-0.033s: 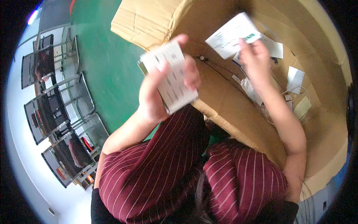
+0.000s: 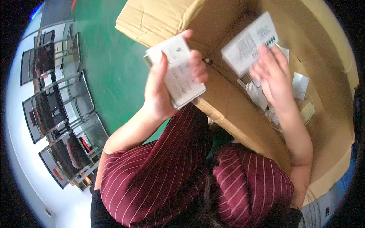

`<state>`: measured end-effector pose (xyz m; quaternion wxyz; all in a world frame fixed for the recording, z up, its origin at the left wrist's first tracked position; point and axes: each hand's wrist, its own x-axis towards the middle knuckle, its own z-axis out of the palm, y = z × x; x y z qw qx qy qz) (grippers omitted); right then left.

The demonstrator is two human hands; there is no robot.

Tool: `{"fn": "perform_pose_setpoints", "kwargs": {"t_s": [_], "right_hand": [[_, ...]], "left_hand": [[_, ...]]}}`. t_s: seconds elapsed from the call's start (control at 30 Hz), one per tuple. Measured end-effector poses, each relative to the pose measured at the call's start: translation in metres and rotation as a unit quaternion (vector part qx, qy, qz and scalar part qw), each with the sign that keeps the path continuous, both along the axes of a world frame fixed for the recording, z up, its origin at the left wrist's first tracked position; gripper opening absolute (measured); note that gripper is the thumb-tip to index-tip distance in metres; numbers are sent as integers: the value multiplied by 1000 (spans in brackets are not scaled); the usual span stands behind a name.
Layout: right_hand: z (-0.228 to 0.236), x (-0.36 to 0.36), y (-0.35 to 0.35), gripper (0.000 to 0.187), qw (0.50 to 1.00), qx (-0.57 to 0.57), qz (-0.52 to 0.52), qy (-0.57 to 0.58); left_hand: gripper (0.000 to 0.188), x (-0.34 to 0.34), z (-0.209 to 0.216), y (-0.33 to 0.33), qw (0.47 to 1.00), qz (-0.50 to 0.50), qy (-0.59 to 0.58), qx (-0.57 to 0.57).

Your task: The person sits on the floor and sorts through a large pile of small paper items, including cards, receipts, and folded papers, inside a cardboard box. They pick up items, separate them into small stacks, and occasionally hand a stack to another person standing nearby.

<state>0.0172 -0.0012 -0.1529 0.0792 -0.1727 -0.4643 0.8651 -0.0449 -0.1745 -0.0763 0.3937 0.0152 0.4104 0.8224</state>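
Note:
A stack of white printed leaflets [image 2: 178,85] is clasped in my left hand [image 2: 156,93], thumb lying across the top and fingers wrapped round the far edge. My right hand [image 2: 277,79] pinches a single white printed leaflet [image 2: 247,49] by its lower right corner, near a green mark. That leaflet is tilted and somewhat blurred, held over the open cardboard box [image 2: 152,22]. Inside the box, past my right forearm, lie a pale paper sheet [image 2: 300,85], a yellowish paper piece [image 2: 307,113] and a crumpled white plastic bag [image 2: 256,95].
The box wall's folded edge [image 2: 224,123] runs diagonally in front of my lap. A dark cord [image 2: 224,72] lies along the box bottom. To the left are a green floor [image 2: 102,72] and several metal-framed chairs [image 2: 85,93] with things on them.
My right hand has shifted to the right with its leaflet, which shows its print more clearly. The left hand and its stack have moved only slightly up and right.

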Motion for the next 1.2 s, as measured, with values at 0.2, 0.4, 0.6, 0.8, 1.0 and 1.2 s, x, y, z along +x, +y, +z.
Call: {"fn": "perform_pose_setpoints", "kwargs": {"t_s": [0.2, 0.4, 0.6, 0.8, 1.0, 1.2], "right_hand": [[55, 7, -15, 19, 924, 369, 99, 12], [52, 12, 22, 29, 961, 206, 166, 81], [38, -8, 38, 36, 935, 208, 227, 175], [22, -33, 33, 38, 905, -64, 354, 227], [29, -25, 41, 21, 848, 54, 484, 208], [49, 8, 69, 19, 899, 106, 397, 153]], "left_hand": [[71, 5, 1, 24, 968, -150, 135, -150], [50, 4, 3, 20, 968, -223, -12, -115], [52, 5, 4, 26, 955, -284, 78, -45], [49, 5, 10, 30, 946, -314, 47, -65], [45, 17, 12, 33, 891, -445, 24, -84], [53, 21, 18, 21, 882, -431, -167, -90]]}}
